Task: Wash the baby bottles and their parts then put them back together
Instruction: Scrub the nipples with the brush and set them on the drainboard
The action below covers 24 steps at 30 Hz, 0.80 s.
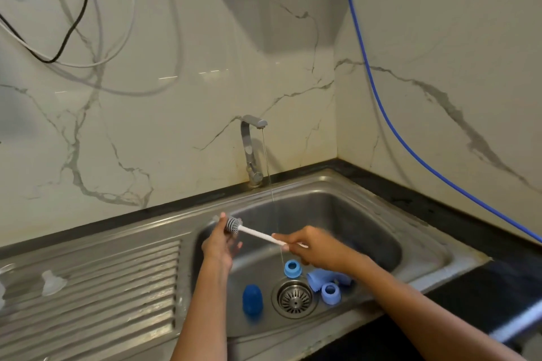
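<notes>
Over the steel sink (381,214), my left hand (218,243) grips a clear baby bottle (216,218) that is hard to make out. The grey head of a bottle brush (233,224) sits at the bottle, and my right hand (313,246) holds the brush by its white handle. On the sink floor lie a blue collar ring (292,268), a dark blue cap (252,299), a light blue ring (330,293) and a light blue part (318,276) partly under my right arm. A clear teat (52,283) lies on the draining board.
A thin stream of water runs from the tap (251,149) down toward the drain strainer (294,298). The ribbed draining board (102,302) is to the left, with another clear piece at its left edge. A blue hose (378,102) hangs along the right wall.
</notes>
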Tool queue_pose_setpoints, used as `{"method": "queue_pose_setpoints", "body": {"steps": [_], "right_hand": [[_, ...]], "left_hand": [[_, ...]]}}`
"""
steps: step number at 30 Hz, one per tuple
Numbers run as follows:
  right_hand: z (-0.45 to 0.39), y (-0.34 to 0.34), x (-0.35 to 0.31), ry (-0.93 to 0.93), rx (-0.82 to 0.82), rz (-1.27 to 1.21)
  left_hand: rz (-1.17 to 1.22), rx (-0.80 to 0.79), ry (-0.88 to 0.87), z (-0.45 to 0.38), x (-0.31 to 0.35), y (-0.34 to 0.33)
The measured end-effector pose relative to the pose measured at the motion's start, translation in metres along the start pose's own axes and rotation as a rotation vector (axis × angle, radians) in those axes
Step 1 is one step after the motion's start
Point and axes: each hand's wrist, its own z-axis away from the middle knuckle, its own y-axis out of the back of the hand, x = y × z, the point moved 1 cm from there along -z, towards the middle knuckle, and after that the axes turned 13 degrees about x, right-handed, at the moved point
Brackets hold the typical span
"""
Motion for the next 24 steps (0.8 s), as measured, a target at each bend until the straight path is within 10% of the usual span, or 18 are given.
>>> {"method": "queue_pose_setpoints", "body": {"steps": [5, 16, 24], "right_hand": [[0.0, 0.028, 0.018, -0.443, -0.254, -0.642], [-0.012, 0.025, 0.017, 0.16, 0.02, 0.301], [0.0, 0.036, 0.032, -0.135, -0.067, -0.33]], "left_hand": [[0.226, -0.203, 0.088, 0.005, 0.001, -0.012], [0.192, 0.035, 0.124, 0.002, 0.001, -0.007], [0.216, 0.009, 0.187, 0.008, 0.005, -0.009]]}}
